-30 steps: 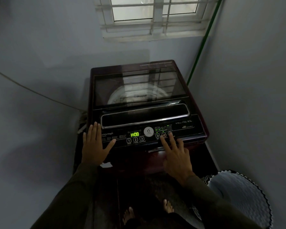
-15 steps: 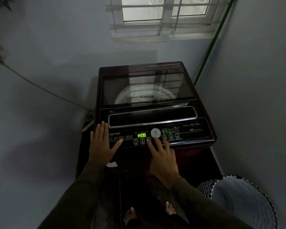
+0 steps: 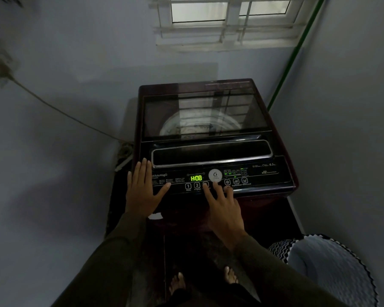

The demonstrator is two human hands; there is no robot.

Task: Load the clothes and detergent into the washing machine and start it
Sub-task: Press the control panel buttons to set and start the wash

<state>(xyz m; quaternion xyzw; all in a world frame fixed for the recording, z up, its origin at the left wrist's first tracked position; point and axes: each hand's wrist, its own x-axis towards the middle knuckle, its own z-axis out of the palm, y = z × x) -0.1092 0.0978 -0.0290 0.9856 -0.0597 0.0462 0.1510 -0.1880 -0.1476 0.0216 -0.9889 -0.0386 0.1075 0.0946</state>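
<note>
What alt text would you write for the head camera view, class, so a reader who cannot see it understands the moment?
A person's right hand has its index finger on a button of a closed top-loading washing machine's control panel, just under a green display reading H:08. The left hand lies flat on the panel's left end; a patterned laundry basket stands at lower right.

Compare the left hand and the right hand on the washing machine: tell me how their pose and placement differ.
The left hand lies flat with fingers together at the left end of the control panel, away from the buttons; the right hand has its fingers spread. The left hand's fingertips point toward the lid; the right hand's index fingertip sits on the button just right of button 2, below the green display. Both are bare, empty, and come from dark sleeves.
</note>
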